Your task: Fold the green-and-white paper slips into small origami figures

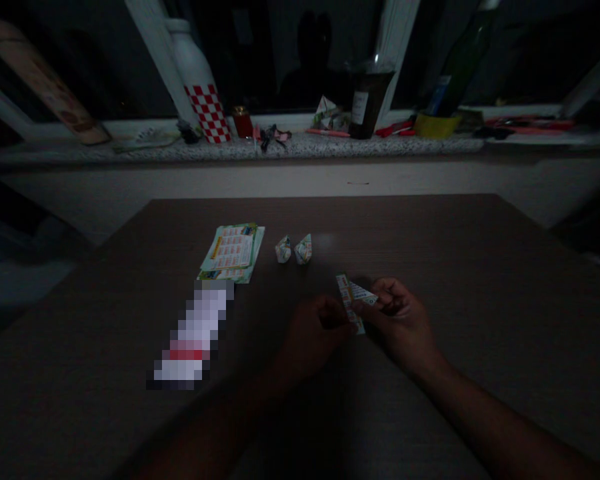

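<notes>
Between my two hands is a partly folded sheet of printed paper (349, 300), with a long strip and a triangular flap pointing right. My left hand (313, 333) pinches its lower left edge. The thumb and fingers of my right hand (400, 317) close on the flap side. Beyond my hands stand two small folded paper pieces, a left one (283, 250) and a right one (303, 250). Farther left lies a stack of printed paper sheets (233, 252) in green and white. A phone-like lit screen (195, 333), blurred by pixels, rests in front of the stack.
Along the granite windowsill (300, 148) stand a red-checked white bottle (205, 100), a small red jar (241, 122), a dark plastic cup (369, 103) and a green bottle (463, 63) by a yellow tape roll (436, 125). The brown table (455, 253) reaches the wall.
</notes>
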`<act>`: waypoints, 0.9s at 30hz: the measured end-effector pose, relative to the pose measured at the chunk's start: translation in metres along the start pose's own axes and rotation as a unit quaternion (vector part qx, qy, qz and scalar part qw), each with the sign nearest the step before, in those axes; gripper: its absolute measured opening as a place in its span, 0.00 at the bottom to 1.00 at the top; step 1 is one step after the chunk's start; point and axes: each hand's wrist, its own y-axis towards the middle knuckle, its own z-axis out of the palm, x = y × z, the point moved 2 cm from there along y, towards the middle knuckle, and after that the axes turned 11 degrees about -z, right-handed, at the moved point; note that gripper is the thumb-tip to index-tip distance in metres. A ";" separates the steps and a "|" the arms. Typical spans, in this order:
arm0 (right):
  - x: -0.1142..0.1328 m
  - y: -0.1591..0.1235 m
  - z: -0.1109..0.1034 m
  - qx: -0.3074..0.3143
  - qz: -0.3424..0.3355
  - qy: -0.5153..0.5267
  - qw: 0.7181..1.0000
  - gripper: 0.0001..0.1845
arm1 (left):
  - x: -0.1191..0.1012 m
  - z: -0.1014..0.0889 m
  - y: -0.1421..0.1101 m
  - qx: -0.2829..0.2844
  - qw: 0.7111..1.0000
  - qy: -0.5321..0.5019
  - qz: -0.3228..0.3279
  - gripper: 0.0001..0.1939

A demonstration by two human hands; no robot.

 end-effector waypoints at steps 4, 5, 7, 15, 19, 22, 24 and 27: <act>0.003 -0.001 0.001 0.005 0.005 -0.009 1.000 0.20 | -0.004 0.000 -0.005 -0.018 0.996 0.085 0.031 0.15; 0.003 -0.001 0.001 0.007 0.001 -0.014 1.000 0.20 | -0.005 0.001 -0.006 -0.018 0.992 0.116 0.043 0.15; 0.004 -0.001 0.001 0.014 -0.011 -0.030 0.999 0.19 | -0.007 -0.001 -0.009 -0.021 0.984 0.161 0.073 0.13; 0.008 -0.004 -0.004 0.086 -0.154 -0.218 0.960 0.05 | -0.015 -0.031 -0.009 -0.112 0.967 0.129 0.188 0.17; 0.008 -0.005 -0.007 0.141 -0.222 -0.270 0.926 0.05 | -0.017 -0.035 -0.008 -0.100 0.941 0.216 0.241 0.06; 0.009 -0.005 -0.009 0.150 -0.240 -0.279 0.918 0.05 | -0.019 -0.035 -0.008 -0.095 0.927 0.250 0.262 0.05; 0.009 -0.004 -0.009 0.149 -0.245 -0.277 0.917 0.05 | -0.020 -0.036 -0.009 -0.092 0.923 0.258 0.270 0.05; 0.009 -0.004 -0.009 0.149 -0.246 -0.272 0.918 0.05 | -0.022 -0.038 -0.010 -0.080 0.919 0.259 0.286 0.04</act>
